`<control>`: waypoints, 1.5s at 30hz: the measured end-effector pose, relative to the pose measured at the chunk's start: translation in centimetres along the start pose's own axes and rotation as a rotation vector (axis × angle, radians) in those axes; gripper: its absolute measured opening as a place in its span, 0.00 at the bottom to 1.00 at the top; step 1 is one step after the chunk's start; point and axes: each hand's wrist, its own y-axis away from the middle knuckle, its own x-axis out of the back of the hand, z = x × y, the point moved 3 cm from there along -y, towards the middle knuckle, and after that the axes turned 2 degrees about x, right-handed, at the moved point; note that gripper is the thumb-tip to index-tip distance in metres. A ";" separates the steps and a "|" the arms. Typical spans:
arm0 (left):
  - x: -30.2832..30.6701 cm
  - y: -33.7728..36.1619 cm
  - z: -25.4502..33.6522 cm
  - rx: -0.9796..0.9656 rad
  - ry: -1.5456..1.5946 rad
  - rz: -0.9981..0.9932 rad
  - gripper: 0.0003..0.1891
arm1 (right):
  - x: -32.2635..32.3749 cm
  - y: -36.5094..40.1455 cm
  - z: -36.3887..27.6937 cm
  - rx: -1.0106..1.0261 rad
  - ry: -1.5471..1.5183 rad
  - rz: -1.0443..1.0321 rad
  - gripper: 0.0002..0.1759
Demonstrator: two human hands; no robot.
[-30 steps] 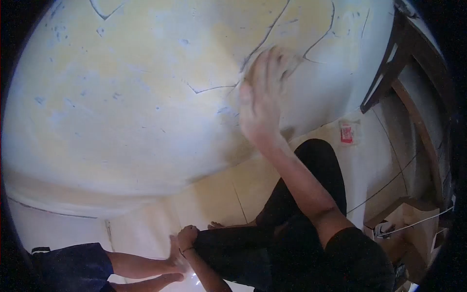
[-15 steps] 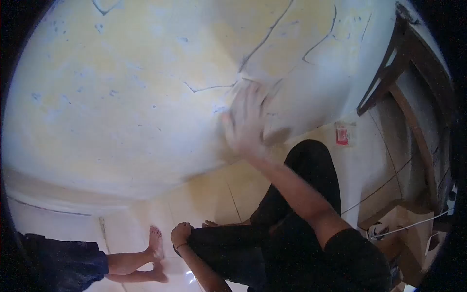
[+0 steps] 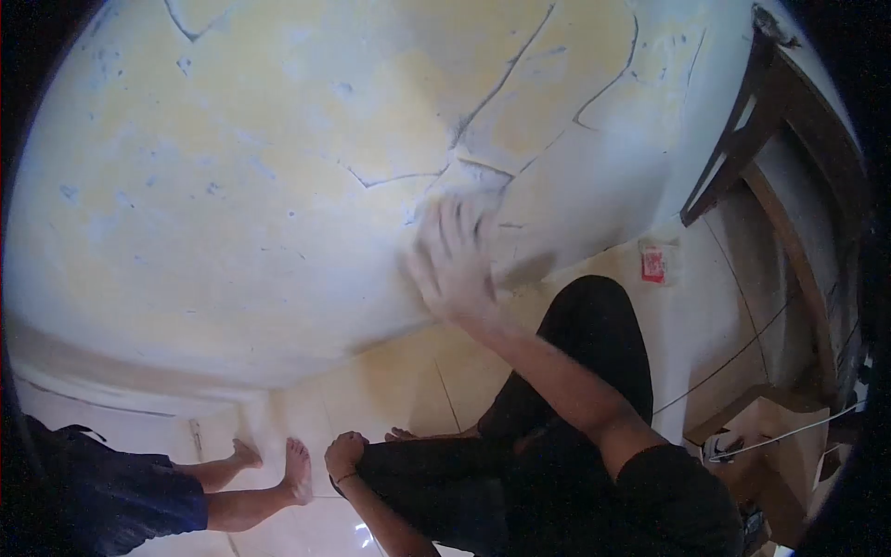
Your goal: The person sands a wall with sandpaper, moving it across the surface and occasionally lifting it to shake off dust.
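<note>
The pale yellow and white wall (image 3: 241, 158) has patchy paint and several long dark cracks. Against its lower part lies my right hand (image 3: 455, 260), fingers spread and slightly blurred, just below a crack (image 3: 485, 168). Whether anything is under that palm is hidden. My left hand (image 3: 345, 452), with a thin band at its wrist, rests on my bent knee in dark trousers (image 3: 418, 464). Its fingers look curled round the knee.
Another person's bare legs (image 3: 255, 501) and dark shorts (image 3: 139, 492) are at the lower left. A red-and-clear packet (image 3: 653, 264) lies on the tiled floor (image 3: 399, 381). Dark wooden furniture (image 3: 770, 121) stands right, above an open cardboard box (image 3: 775, 427) and a pale cord (image 3: 789, 430).
My right hand has moved down and slightly left along the wall, uncovering more of the crack. The other person's feet have moved apart. My left hand stays on the knee.
</note>
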 end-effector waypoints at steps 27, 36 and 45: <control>-0.4 0.7 0.4 -0.029 -0.092 -0.055 0.18 | 6.8 -6.2 2.2 -0.118 -0.027 0.525 0.40; 1.0 2.5 0.8 -0.064 -0.065 -0.022 0.18 | 4.8 -5.2 1.5 -0.079 -0.038 0.430 0.40; -0.3 0.1 0.4 -0.032 -0.008 0.035 0.17 | 2.0 -2.0 0.8 -0.019 -0.010 0.190 0.41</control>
